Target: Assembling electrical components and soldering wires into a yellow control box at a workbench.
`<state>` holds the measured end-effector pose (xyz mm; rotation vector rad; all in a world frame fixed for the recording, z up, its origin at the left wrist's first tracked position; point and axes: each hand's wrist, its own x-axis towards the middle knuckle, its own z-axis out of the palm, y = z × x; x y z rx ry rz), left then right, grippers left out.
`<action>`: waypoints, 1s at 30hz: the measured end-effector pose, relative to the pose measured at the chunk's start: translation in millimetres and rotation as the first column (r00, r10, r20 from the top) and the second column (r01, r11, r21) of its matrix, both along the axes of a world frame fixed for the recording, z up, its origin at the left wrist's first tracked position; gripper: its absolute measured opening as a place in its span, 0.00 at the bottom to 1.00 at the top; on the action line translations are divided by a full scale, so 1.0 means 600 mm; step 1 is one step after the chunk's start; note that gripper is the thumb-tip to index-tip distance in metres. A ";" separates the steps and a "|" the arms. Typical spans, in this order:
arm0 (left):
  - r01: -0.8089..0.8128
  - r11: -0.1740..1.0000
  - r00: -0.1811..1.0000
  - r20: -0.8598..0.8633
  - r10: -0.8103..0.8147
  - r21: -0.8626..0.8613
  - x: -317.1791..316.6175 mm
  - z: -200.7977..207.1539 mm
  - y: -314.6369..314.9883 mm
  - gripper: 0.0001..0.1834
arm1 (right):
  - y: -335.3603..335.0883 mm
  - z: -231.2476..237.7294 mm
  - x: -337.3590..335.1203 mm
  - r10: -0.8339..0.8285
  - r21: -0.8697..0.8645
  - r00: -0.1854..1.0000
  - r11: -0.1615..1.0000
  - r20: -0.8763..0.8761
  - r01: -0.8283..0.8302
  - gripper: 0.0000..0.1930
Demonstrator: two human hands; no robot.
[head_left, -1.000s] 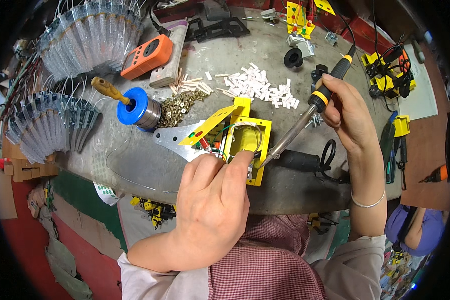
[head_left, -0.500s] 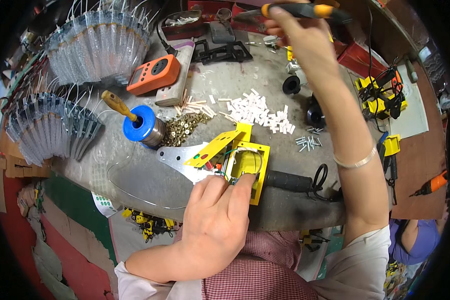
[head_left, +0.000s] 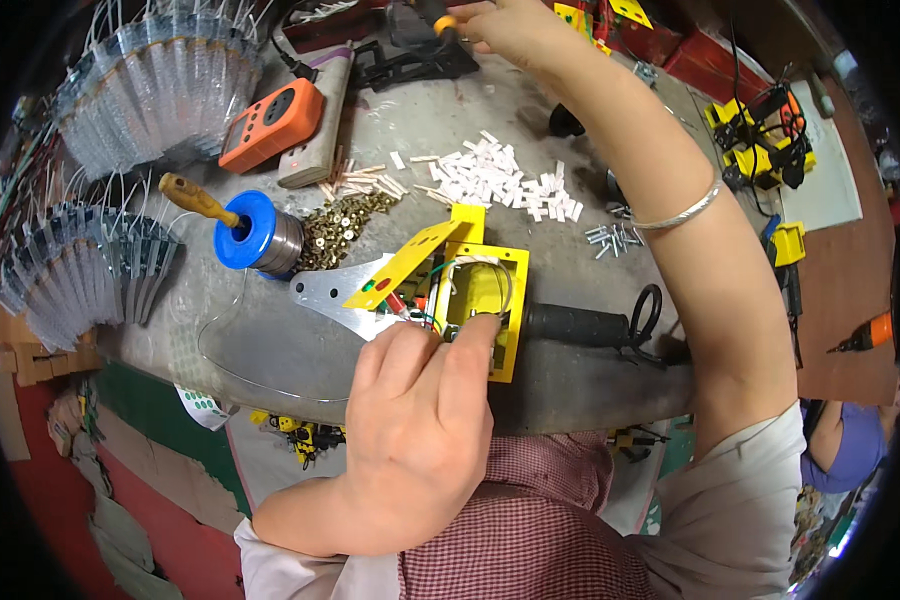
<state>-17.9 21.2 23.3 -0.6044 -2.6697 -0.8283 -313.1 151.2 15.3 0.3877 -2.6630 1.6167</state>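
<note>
My left hand [head_left: 418, 430] is closed at the near side of an open yellow box [head_left: 518, 300], its index finger reaching inside and the other fingers bent over the wiring. A perforated yellow flap [head_left: 405, 265] and a silver metal plate [head_left: 335, 296] stick out to the box's left, with red, green and white wires between. A black handle [head_left: 575, 328] with a looped cord extends from the right side. My right hand [head_left: 515, 32] reaches to the far edge, fingers at a black tool with an orange collar [head_left: 444, 22]; its far end is cut off by the frame.
Left of the box stand a blue solder spool [head_left: 245, 230] with a wooden-handled tool [head_left: 198, 199] in it and an orange meter [head_left: 270, 125]. Small brass parts [head_left: 335, 230], white pieces [head_left: 490, 175] and screws [head_left: 612, 238] lie beyond. Bubble-wrapped bundles [head_left: 160, 85] stand far left.
My right hand has swung left and farther away with the black and orange tool. The left hand stays at the yellow box. The whole view has shifted slightly.
</note>
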 end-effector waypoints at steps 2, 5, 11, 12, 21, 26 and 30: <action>-0.017 1.000 1.000 0.014 0.017 -0.005 0.000 0.000 0.001 0.34 | 0.016 0.025 0.033 0.090 -0.114 0.995 0.990 0.050 -0.084 0.36; -0.039 0.998 0.999 0.004 0.039 -0.046 0.003 -0.002 -0.001 0.35 | 0.034 0.031 0.079 0.160 -0.332 0.986 0.934 0.054 -0.133 0.35; 0.031 0.998 1.000 -0.001 -0.031 -0.056 -0.001 0.010 0.008 0.31 | 0.099 0.118 0.253 -0.009 -0.311 0.995 0.950 -0.101 -0.023 0.21; 0.017 0.998 1.000 0.007 -0.017 -0.066 0.002 0.008 0.002 0.31 | 0.079 0.096 0.282 -0.176 -0.351 0.940 0.934 -0.293 0.066 0.16; 0.014 0.997 1.000 0.007 -0.014 -0.076 0.003 0.008 0.004 0.32 | 0.104 -0.022 0.508 -0.013 -0.373 1.000 0.928 -0.014 0.006 0.14; 0.030 0.999 0.998 -0.055 -0.031 -0.032 0.004 -0.007 -0.002 0.26 | 0.083 -0.042 0.509 0.008 -0.059 0.995 0.998 -0.104 -0.014 0.18; 0.054 0.998 0.998 -0.038 -0.055 -0.028 0.006 -0.014 -0.020 0.26 | 0.059 -0.058 0.500 0.016 0.067 0.980 0.998 -0.199 -0.002 0.23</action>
